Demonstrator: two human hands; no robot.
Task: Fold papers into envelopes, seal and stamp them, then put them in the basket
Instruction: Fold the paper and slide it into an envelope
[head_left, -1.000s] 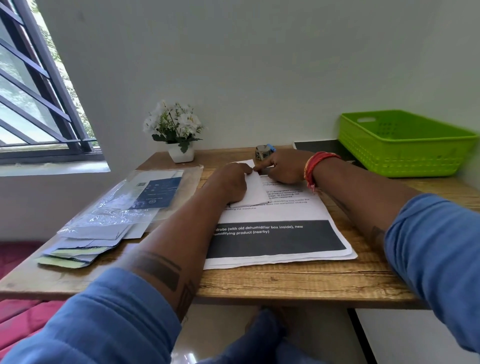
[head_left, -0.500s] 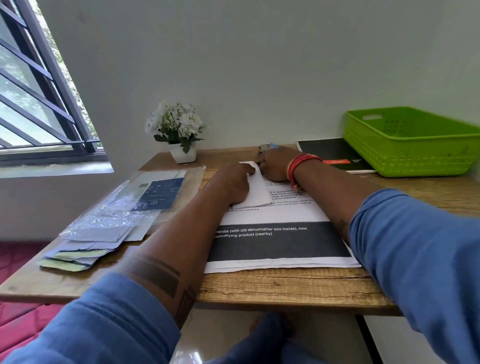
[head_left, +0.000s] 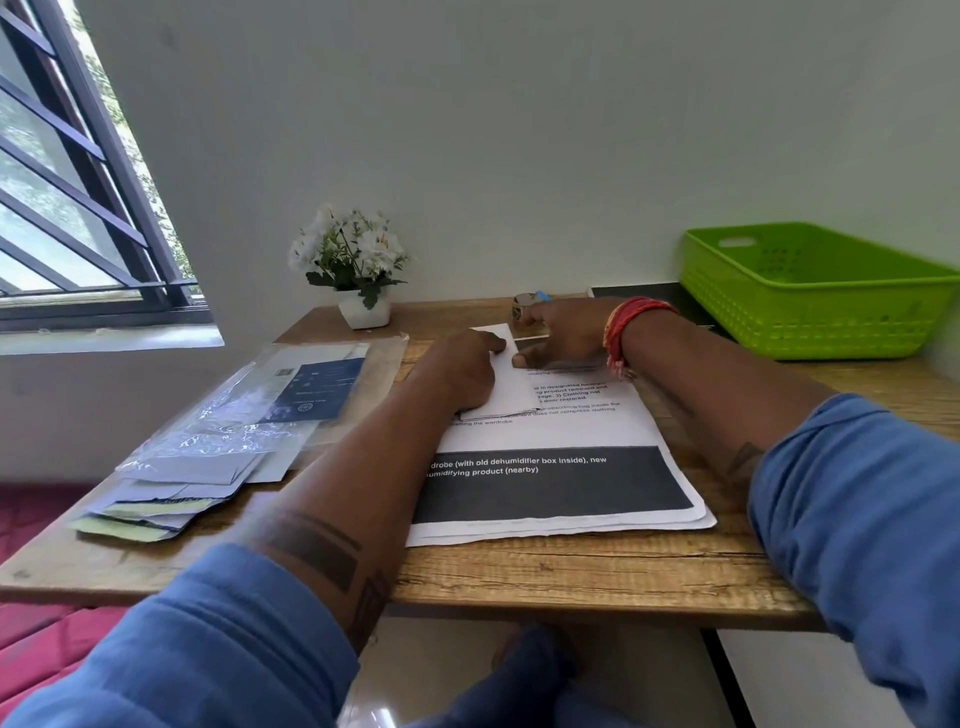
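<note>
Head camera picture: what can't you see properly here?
- Small round object, head view: right hand partly covers it; too small to identify.
- Green basket: right side cut off by the frame; inside hidden by its wall.
- Folded paper: left hand covers part.

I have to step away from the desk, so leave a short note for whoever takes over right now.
Left hand presses down on the folded white paper, which lies on the stack of printed sheets.
Right hand reaches toward the small stamp at the back of the desk; whether it grips it is unclear.
Envelopes lie at left.
Green basket stands at right; no envelopes visible inside.
Left: sealing, stamping, putting it in the basket.
</note>
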